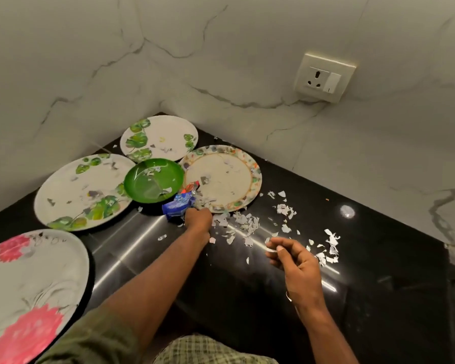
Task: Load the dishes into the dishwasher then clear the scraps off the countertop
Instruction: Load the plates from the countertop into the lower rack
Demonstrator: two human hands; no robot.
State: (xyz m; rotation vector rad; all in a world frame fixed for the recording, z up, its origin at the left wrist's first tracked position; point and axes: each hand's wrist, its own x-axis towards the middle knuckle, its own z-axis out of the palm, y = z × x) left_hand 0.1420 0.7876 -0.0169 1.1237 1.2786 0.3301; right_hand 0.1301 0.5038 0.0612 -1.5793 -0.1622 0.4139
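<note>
Black and shiny, the bench [286, 285] is carrying five dishes near the corner: a small leaf plate [166, 137] at the back, a big leaf plate [74, 190], a green bowl [147, 182], a plate with a dotted rim [229, 177] and a pink flower plate [19, 290] at the near left. They are all waiting here; no dishwasher is showing. The plates look hard and smooth, so they may be slippery and could chip. It seems best to hold each one by its rim.

The left hand [198, 218] is gripping a blue wrapper [177, 206], which looks thin and crinkly. The right hand [296, 261] is hanging over the bench with its fingers loosely curled; it may be pinching a tiny bit, but I cannot tell.

White paper scraps [247, 222] are lying on the bench and on the plates. They look very light, so sweeping them into a pile should work better than picking them up one by one.
</note>
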